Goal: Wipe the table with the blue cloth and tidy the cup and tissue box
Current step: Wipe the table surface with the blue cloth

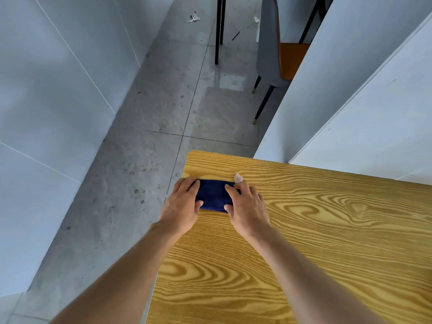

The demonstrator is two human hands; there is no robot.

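Note:
A dark blue cloth (213, 195), folded into a small rectangle, lies on the yellow wood-grain table (315, 242) near its far left corner. My left hand (183, 208) grips the cloth's left end and my right hand (247, 206) grips its right end, with fingers over the top and thumbs at the near edge. A small white label (238, 177) sticks out at the cloth's far right corner. No cup or tissue box is in view.
The table's left edge (161, 253) drops to a grey tiled floor (149, 136). White wall panels (362, 101) rise right behind the table's far edge. A grey and orange chair (278, 54) stands farther back, with white panels on the left too.

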